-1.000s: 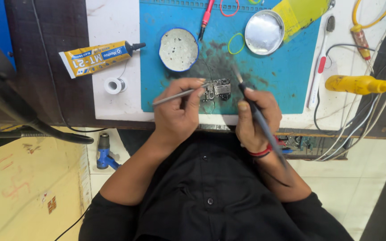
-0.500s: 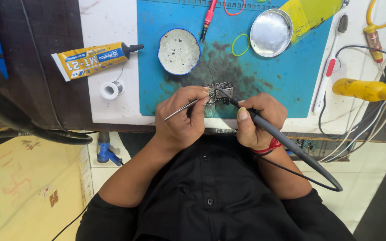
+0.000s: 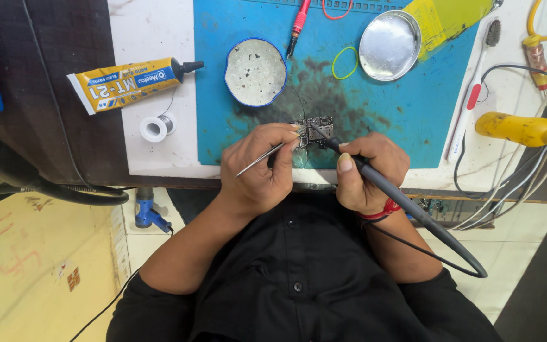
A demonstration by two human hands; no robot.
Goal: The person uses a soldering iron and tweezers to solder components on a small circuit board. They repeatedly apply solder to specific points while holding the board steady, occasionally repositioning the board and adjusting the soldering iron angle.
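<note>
Blue mat [image 3: 406, 120]: one circuit board [image 3: 316, 130] | left hand [image 3: 262, 170] grip: tweezers [image 3: 259, 159] | right hand [image 3: 367, 172] grip: soldering iron [image 3: 375, 180]

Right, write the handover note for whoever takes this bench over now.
Left hand: shut on metal tweezers, tips at the small circuit board.
Right hand: shut on a black soldering iron, tip on the board.
Board lies on the blue mat, below the round tin; solder spool to the left.
Done: board positioned, both tools on it.
Left: joint state too small to tell.
</note>
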